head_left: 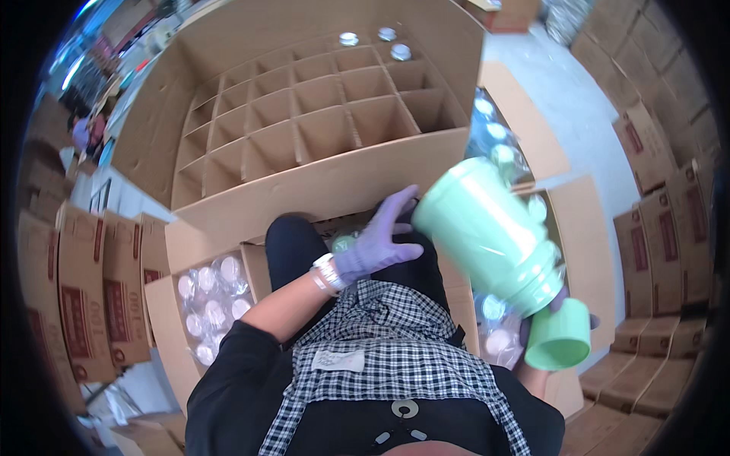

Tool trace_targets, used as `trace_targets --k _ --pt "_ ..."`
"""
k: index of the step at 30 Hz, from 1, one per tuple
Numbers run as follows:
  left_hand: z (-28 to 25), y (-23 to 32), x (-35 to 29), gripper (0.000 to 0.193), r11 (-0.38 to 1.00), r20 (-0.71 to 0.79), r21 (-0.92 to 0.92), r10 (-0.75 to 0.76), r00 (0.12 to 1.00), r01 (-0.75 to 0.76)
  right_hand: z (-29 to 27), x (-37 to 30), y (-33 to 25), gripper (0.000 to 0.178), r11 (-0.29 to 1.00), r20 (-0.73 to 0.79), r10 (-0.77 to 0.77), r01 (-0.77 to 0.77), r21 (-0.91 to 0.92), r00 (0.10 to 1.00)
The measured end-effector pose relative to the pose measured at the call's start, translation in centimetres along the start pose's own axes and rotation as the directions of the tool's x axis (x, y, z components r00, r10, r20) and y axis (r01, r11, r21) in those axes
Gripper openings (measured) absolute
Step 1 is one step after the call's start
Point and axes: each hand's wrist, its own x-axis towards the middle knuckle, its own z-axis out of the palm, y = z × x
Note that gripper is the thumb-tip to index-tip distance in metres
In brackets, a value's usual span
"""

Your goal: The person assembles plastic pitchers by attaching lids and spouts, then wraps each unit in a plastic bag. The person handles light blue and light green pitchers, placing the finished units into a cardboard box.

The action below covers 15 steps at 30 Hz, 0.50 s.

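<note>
A mint-green thermos jug is tilted in front of my right thigh, its broad base up and to the left, its neck down and to the right. My right hand, in a purple glove, is closed at the neck end and mostly hidden. A green cup is at the same hand, its open mouth facing down towards me; how the fingers share the jug and cup cannot be made out. My left hand, also gloved in purple, is open with fingers spread beside the jug's base, holding nothing.
Ahead stands a large open carton with cardboard dividers; several silvery-topped items sit in its far right cells. Open boxes of plastic-wrapped, round-topped items flank me on both sides. Stacked cartons line the left and right.
</note>
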Motion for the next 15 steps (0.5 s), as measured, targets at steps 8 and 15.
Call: trace_targets --k 8,15 --pt "-9.9 1.9 -10.1 0.058 0.882 -0.712 -0.131 0.235 0.662 -0.453 17.6 19.5 11.0 0.112 0.796 0.674 0.568 -0.105 -0.597 0.473" --pt "-12.3 6.3 -20.6 0.067 0.940 -0.898 0.269 0.323 0.299 -0.208 32.1 37.2 29.2 0.092 -0.161 0.591 0.509 0.743 -0.649 0.626"
